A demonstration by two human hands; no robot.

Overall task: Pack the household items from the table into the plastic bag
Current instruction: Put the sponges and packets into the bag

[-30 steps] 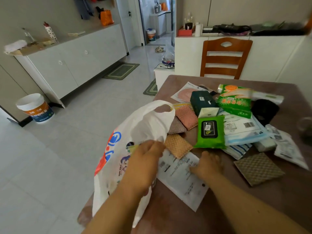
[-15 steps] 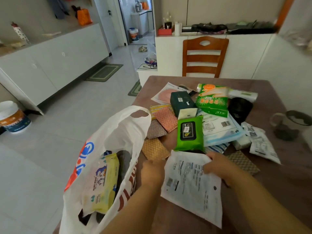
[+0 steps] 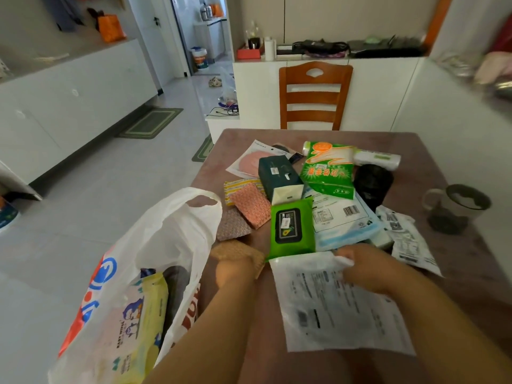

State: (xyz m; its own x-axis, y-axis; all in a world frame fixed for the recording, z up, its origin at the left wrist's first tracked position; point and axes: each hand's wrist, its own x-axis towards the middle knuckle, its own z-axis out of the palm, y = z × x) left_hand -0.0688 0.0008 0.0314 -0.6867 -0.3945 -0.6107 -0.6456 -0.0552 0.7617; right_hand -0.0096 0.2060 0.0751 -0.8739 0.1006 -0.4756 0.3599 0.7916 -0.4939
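A white plastic bag point(image 3: 166, 239) with red and blue print hangs open at the table's left edge. Inside it are a yellow baby wipes pack point(image 3: 133, 328) and something dark. My left hand point(image 3: 235, 273) is closed at the bag's right rim, just in front of a tan scouring pad point(image 3: 235, 249). My right hand point(image 3: 365, 270) pinches the top edge of a flat white printed packet point(image 3: 332, 314), lifted at the near table edge. Behind it lie a green wipes pack point(image 3: 291, 228), a blue-white pouch point(image 3: 340, 220), a teal box point(image 3: 277, 170) and a green glove pack point(image 3: 329, 170).
The brown table point(image 3: 443, 167) also holds pink and grey scouring pads point(image 3: 250, 207), a black object point(image 3: 372, 181), a white sachet point(image 3: 410, 242) and a mug point(image 3: 454, 209) at the right. A wooden chair point(image 3: 313, 95) stands at the far side. Tiled floor lies to the left.
My right hand took hold of the white packet and lifted its top edge off the table. The bag has opened wider, and the wipes pack inside now shows.
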